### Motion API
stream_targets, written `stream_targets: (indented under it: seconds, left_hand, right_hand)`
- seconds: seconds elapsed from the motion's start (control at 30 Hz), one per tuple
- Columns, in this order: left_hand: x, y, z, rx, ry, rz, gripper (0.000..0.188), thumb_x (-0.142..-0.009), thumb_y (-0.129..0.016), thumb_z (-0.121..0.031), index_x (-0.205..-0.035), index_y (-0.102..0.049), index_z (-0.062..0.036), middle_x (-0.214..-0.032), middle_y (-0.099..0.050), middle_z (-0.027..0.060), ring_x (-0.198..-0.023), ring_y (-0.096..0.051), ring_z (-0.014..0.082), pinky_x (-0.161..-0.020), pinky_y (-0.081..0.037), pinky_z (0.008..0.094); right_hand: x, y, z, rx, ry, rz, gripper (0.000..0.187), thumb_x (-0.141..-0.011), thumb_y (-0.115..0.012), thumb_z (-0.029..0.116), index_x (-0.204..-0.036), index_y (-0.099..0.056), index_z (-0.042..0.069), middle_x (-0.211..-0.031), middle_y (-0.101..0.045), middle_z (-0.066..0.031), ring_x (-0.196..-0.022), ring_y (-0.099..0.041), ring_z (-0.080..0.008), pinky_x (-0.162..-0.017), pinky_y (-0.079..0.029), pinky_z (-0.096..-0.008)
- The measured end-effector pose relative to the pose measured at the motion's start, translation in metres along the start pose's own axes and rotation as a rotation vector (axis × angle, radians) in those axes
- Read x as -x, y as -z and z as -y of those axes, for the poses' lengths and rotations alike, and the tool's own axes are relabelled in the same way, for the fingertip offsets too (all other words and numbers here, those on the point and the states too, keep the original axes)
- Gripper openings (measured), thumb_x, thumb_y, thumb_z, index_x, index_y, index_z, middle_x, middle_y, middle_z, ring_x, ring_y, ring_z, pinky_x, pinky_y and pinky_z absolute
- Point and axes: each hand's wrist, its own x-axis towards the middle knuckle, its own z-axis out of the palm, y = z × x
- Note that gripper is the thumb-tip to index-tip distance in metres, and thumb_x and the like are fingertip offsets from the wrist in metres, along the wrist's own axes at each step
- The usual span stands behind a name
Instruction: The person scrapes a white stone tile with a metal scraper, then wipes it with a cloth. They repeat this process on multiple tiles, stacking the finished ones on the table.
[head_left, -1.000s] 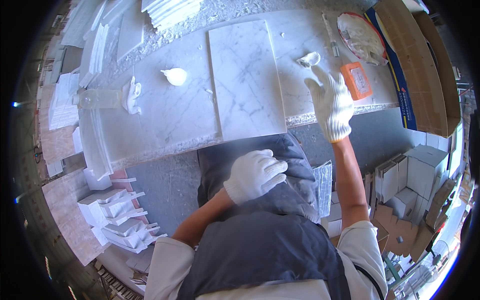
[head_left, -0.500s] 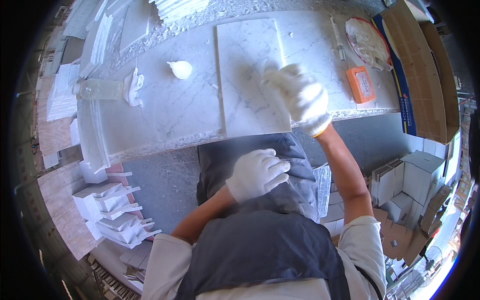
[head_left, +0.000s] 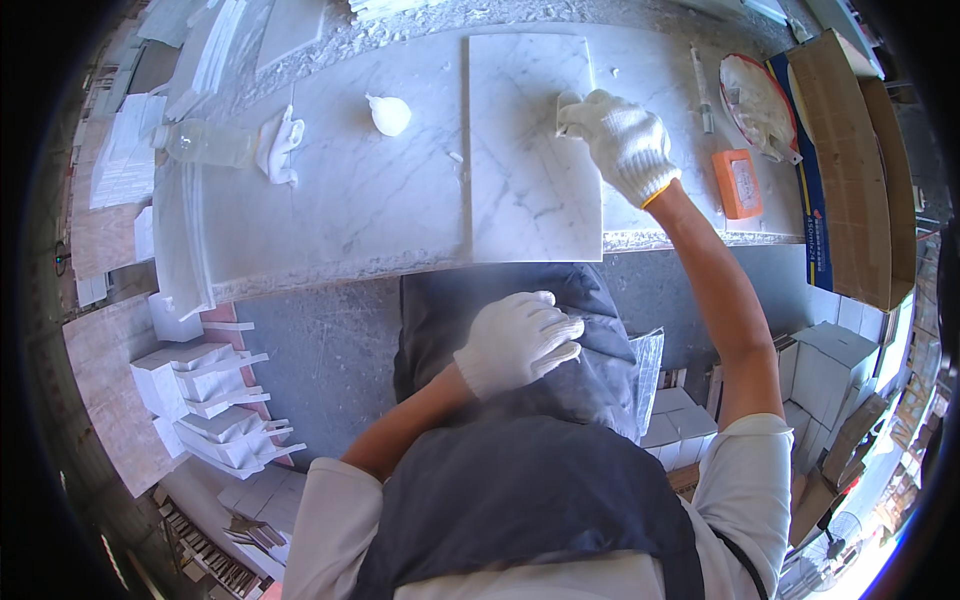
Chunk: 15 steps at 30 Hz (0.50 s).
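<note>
My right hand [head_left: 627, 145], in a white knitted glove, is closed around a small pale pad [head_left: 568, 116]. The pad meets the upper right part of a white, grey-veined marble tile [head_left: 530, 190]; most of it is hidden by the fingers. This tile lies lengthwise on the bench, its near end by the front edge. My left hand [head_left: 515, 343], gloved too, lies on the dark apron [head_left: 520, 480] over my lap. Its fingers are loosely stretched, and nothing shows in them. Left of the tile sits a white, bulb-shaped thing [head_left: 388, 115] with a short nozzle.
An orange block [head_left: 737, 184], a slim clear tube [head_left: 702, 90] and a red-rimmed dish of white material [head_left: 755, 105] lie to the right, beside a cardboard box [head_left: 850, 170]. At left are a clear plastic bottle [head_left: 208, 144] and a crumpled white cloth [head_left: 279, 146]. White dust covers the bench's far side.
My right hand, blurred earlier, now shows sharply at the tile's upper right, slightly higher. The bench contents sit a little further right in view. My left hand stays on my lap.
</note>
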Motion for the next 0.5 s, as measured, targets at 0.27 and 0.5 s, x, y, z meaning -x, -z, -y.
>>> stream_targets:
  seconds: [0.27,0.5]
  left_hand:
    - [0.003,0.001,0.002,0.05,0.032,-0.002,0.026,-0.089,-0.081,-0.029,-0.11,-0.077,-0.014,-0.101,-0.076,0.0035,-0.104,-0.072,0.0273,-0.094,-0.057,0.0421]
    - [0.008,0.0,-0.003,-0.012,0.013,-0.014,0.027,-0.09,-0.08,-0.032,-0.111,-0.077,-0.0152,-0.101,-0.075,0.0034,-0.104,-0.071,0.0274,-0.095,-0.057,0.0408]
  right_hand:
    - [-0.003,-0.007,-0.005,0.109,0.009,0.2,0.024,-0.096,-0.06,0.005,-0.103,-0.08,0.015,-0.114,-0.077,-0.0015,-0.102,-0.073,-0.0243,-0.085,-0.061,-0.0374]
    - [-0.022,-0.025,0.017,-0.017,0.039,0.495,0.018,-0.096,-0.067,0.011,-0.104,-0.078,0.021,-0.121,-0.075,0.0023,-0.109,-0.072,-0.022,-0.091,-0.061,-0.0334]
